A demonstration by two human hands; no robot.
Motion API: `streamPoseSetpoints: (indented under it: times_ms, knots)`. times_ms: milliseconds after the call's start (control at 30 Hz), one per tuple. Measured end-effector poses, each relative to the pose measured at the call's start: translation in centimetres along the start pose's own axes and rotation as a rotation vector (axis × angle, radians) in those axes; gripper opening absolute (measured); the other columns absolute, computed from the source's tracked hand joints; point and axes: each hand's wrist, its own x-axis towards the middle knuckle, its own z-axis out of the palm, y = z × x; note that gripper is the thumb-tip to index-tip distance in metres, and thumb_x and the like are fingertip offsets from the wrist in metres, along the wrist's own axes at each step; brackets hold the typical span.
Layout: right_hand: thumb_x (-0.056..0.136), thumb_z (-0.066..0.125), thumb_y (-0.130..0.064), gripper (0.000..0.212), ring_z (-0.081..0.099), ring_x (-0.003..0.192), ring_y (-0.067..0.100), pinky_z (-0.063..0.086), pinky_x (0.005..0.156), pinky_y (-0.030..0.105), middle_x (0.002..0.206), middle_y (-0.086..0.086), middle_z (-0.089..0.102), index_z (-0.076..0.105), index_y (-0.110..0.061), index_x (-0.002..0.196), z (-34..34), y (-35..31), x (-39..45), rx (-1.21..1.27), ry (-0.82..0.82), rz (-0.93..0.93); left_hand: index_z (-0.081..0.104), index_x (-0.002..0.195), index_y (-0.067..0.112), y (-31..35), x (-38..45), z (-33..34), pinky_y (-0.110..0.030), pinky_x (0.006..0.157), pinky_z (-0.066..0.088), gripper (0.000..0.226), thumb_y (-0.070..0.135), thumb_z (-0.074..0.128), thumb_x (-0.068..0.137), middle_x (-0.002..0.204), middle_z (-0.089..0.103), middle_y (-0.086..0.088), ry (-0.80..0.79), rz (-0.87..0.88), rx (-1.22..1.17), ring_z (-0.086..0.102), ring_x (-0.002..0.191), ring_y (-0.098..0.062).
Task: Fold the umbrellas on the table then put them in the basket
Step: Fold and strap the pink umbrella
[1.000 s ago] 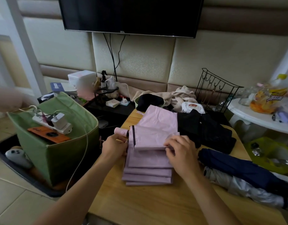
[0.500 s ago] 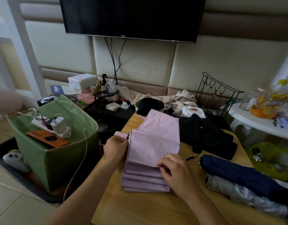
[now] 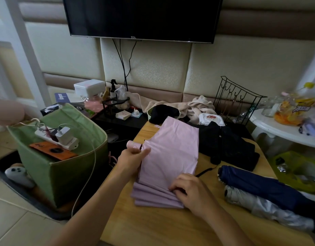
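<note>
Our left hand (image 3: 133,158) grips the pink umbrella (image 3: 169,162) near its handle; our right hand (image 3: 190,190) pinches the pleats. Mid-fold; next we likely wrap panels tight.

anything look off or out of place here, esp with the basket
Yes. The green basket meant for the umbrellas already holds a white power strip with chargers and an orange case across its top, blocking the opening. On the table, the black umbrella lies loose and unfolded.
</note>
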Motion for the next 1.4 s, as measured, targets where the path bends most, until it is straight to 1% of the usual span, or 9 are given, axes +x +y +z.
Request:
streamPoseSetpoints:
  times_ms: [200,433,800,1000,1067,1133,1200,1300,1400]
  knots:
    - [0.091,0.06,-0.017,0.022,0.057,0.1,0.003,0.051,0.085,0.025,0.103,-0.013,0.062,0.075,-0.028,0.104,-0.3,-0.1,-0.1,0.009,-0.029,-0.012,0.064,0.115,0.014,-0.4,-0.2,0.3,-0.03,0.075,0.052,0.042,0.014,0.085,0.079,0.096,0.069,0.004,-0.018,0.084,0.155,0.063,0.087,-0.008]
    - [0.082,0.06,-0.021,0.019,0.047,0.095,0.007,0.039,0.078,0.023,0.1,-0.015,0.047,0.056,-0.03,0.099,-2.2,0.6,-0.6,-0.233,0.086,-0.031,0.062,0.109,0.019,-1.1,0.3,0.4,-0.033,0.075,0.052,0.04,0.017,0.086,0.078,0.095,0.069,0.003,0.004,0.115,0.225,0.065,0.088,-0.016]
    - [0.087,0.068,-0.028,0.016,0.05,0.095,0.003,0.042,0.079,0.018,0.103,-0.017,0.051,0.061,-0.03,0.101,-2.0,-0.1,-1.3,-0.208,0.059,-0.091,0.064,0.106,0.012,-1.5,0.9,0.5,-0.024,0.065,0.044,0.037,0.016,0.086,0.077,0.097,0.07,-0.001,0.027,0.094,0.199,0.066,0.09,-0.018]
    - [0.094,0.061,-0.025,0.006,0.05,0.09,0.005,0.052,0.07,0.032,0.096,-0.016,0.049,0.056,-0.029,0.093,-1.6,0.7,-1.6,-0.205,0.082,-0.03,0.061,0.108,0.012,-0.2,-0.3,0.3,-0.027,0.069,0.045,0.032,0.017,0.077,0.082,0.104,0.066,0.002,0.064,0.09,0.251,0.063,0.093,-0.019]
    - [0.096,0.061,-0.023,0.004,0.051,0.091,0.006,0.052,0.07,0.033,0.097,-0.015,0.052,0.061,-0.027,0.095,-1.1,0.8,-1.6,-0.202,0.07,-0.03,0.055,0.108,0.015,1.1,-2.2,0.5,-0.028,0.073,0.039,0.028,0.011,0.07,0.085,0.111,0.054,-0.001,0.235,0.228,0.422,0.053,0.096,-0.022]
    - [0.095,0.061,-0.022,0.005,0.054,0.092,0.007,0.052,0.071,0.032,0.099,-0.013,0.056,0.064,-0.026,0.096,-0.8,0.8,-1.6,-0.202,0.067,-0.029,0.059,0.106,0.014,2.2,-4.1,1.0,-0.033,0.078,0.04,0.026,0.006,0.068,0.083,0.111,0.054,-0.006,0.389,0.605,0.616,0.051,0.099,-0.025]
    - [0.095,0.062,-0.022,0.005,0.055,0.092,0.007,0.052,0.072,0.029,0.1,-0.012,0.059,0.065,-0.027,0.096,-0.8,0.7,-1.5,-0.19,0.071,-0.021,0.062,0.101,0.02,3.0,-5.8,1.3,-0.033,0.081,0.047,0.017,0.015,0.069,0.086,0.108,0.058,0.002,0.183,0.909,0.644,0.053,0.098,-0.017]
    - [0.096,0.063,-0.025,0.004,0.054,0.092,0.003,0.049,0.074,0.023,0.102,-0.014,0.059,0.065,-0.028,0.098,-1.0,0.3,-1.5,-0.125,0.084,0.014,0.065,0.104,0.028,2.1,-7.8,2.2,-0.025,0.081,0.044,0.016,0.033,0.067,0.089,0.104,0.061,0.012,-0.309,1.015,0.755,0.053,0.097,-0.008]
    - [0.096,0.066,-0.025,0.005,0.054,0.089,0.001,0.048,0.072,0.022,0.098,-0.017,0.059,0.061,-0.028,0.097,-1.5,-0.3,-1.4,-0.018,0.128,0.009,0.066,0.105,0.029,0.1,-8.2,3.0,-0.03,0.075,0.046,0.024,0.036,0.067,0.082,0.101,0.066,0.011,-0.377,1.036,0.863,0.056,0.093,-0.012]
